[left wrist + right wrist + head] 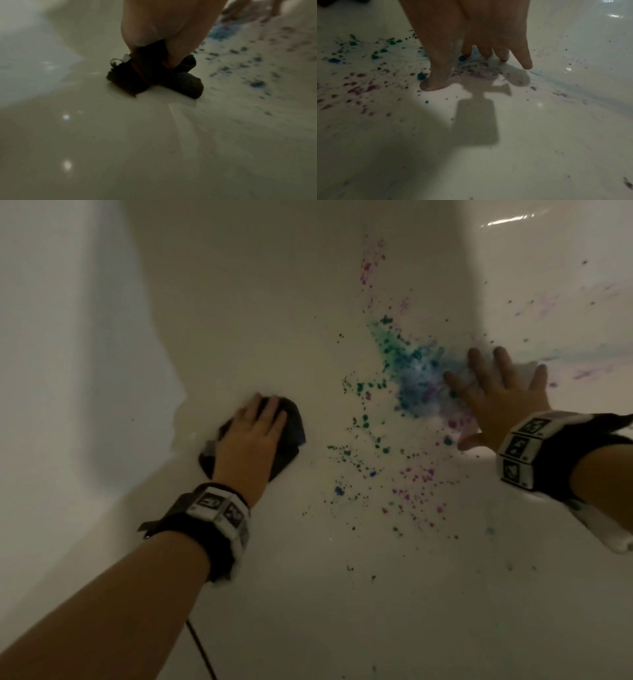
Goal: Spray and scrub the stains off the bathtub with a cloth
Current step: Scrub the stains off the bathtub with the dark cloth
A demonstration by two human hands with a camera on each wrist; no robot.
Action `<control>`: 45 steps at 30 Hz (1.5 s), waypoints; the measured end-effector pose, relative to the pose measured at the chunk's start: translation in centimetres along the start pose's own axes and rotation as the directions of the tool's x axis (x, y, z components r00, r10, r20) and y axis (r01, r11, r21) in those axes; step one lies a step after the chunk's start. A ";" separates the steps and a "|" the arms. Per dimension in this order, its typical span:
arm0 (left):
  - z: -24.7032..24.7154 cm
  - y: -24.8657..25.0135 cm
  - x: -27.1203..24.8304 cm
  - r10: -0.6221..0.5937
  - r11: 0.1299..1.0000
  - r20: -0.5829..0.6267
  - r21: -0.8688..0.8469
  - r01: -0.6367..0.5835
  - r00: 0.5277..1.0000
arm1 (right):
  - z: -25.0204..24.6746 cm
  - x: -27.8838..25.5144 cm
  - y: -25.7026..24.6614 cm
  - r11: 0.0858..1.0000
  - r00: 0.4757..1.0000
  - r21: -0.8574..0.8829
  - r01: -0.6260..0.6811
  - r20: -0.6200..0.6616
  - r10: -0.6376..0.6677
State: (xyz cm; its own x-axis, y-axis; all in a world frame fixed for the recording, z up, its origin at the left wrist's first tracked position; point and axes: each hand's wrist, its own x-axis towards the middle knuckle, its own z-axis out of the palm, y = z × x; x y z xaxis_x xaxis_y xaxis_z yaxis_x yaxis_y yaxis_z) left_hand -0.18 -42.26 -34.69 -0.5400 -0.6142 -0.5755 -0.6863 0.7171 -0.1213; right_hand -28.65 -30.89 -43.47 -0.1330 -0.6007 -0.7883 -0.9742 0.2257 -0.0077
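A dark cloth [289,436] lies bunched on the white bathtub floor [308,604] near the left wall. My left hand [251,436] lies on top of it. In the left wrist view the cloth [154,77] rises between thumb and fingers of the left hand [163,27], which grip it. A smeared blue-green stain [411,368] with green and purple spatter [414,491] covers the floor to the right. My right hand [496,395] presses flat on the smeared patch with its fingers spread and holds nothing. The right wrist view shows the fingertips [526,65] on the wet smear [477,73].
The tub's left wall [68,344] rises close beside the cloth. The right wall [565,278] carries faint purple smears and specks. A white object [613,539] lies partly hidden under my right forearm. A thin dark cable [202,652] hangs below my left arm.
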 end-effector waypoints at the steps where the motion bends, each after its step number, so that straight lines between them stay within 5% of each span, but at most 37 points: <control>1: 0.5 1.4 0.1 0.006 1.000 0.115 0.021 -0.008 0.993 | 0.0 0.1 0.0 1.000 1.000 -0.006 0.000 -0.002 0.000; 5: 3.1 7.0 0.1 -0.145 0.982 0.411 -0.048 0.180 0.900 | 0.0 0.3 -0.1 1.000 1.000 -0.012 -0.007 0.010 0.007; 8: 3.2 9.8 -1.1 -0.053 0.967 0.536 -0.182 0.177 0.842 | -0.1 0.3 -0.1 1.000 1.000 -0.005 -0.002 0.021 0.002; 11: 0.8 8.8 -2.7 -0.081 0.944 0.496 -0.241 0.227 0.865 | -0.2 0.4 0.0 1.000 1.000 0.003 0.003 0.023 -0.003; 14: -1.0 6.3 -4.2 -0.262 0.955 0.389 -0.027 0.295 0.883 | -0.1 0.4 -0.1 1.000 1.000 0.007 0.009 0.020 -0.009; 17: -1.4 5.9 -5.2 -0.333 0.943 0.539 0.169 0.288 0.774 | -0.1 0.4 -0.2 1.000 1.000 -0.003 0.008 0.013 -0.008; 21: 0.2 9.1 -5.3 -0.202 0.979 0.732 0.146 0.140 0.651 | -0.1 0.5 -0.2 1.000 1.000 -0.005 0.003 0.019 -0.002; 27: 2.0 14.2 -5.1 0.020 0.998 0.801 -0.056 0.041 0.598 | 0.1 0.7 -0.1 1.000 1.000 -0.001 0.016 0.014 -0.016; 32: -0.1 11.3 -3.5 0.160 0.978 0.816 -0.209 0.025 0.555 | -0.5 0.4 -0.1 1.000 0.998 -0.013 0.016 0.054 -0.015; 35: -1.8 9.3 -4.1 0.120 0.991 0.797 -0.126 -0.031 0.592 | -2.4 -0.5 0.2 1.000 0.991 0.017 0.023 0.129 -0.025; 40: -4.4 7.1 -8.6 0.046 0.992 0.827 -0.105 0.073 0.560 | -4.5 -5.8 -0.2 0.972 0.950 0.149 0.184 0.228 -0.215; 42: -5.5 7.0 -10.9 0.041 0.958 0.796 -0.202 0.202 0.604 | -4.6 -10.7 -1.3 0.944 0.922 0.252 0.215 0.267 -0.281; 45: -7.0 7.8 -13.6 -0.030 0.835 0.678 -0.387 0.391 0.734 | -4.8 -17.6 -2.9 0.865 0.889 0.460 0.200 0.286 -0.358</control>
State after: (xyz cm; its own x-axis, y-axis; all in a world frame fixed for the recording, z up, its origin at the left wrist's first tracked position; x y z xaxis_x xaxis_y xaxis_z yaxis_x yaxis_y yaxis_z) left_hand -1.61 -30.66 -22.15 -0.0458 -0.2489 -0.9674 -0.9729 0.2310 -0.0133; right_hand -24.40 -24.65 -26.58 0.2827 -0.3950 -0.8741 -0.7852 0.4282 -0.4474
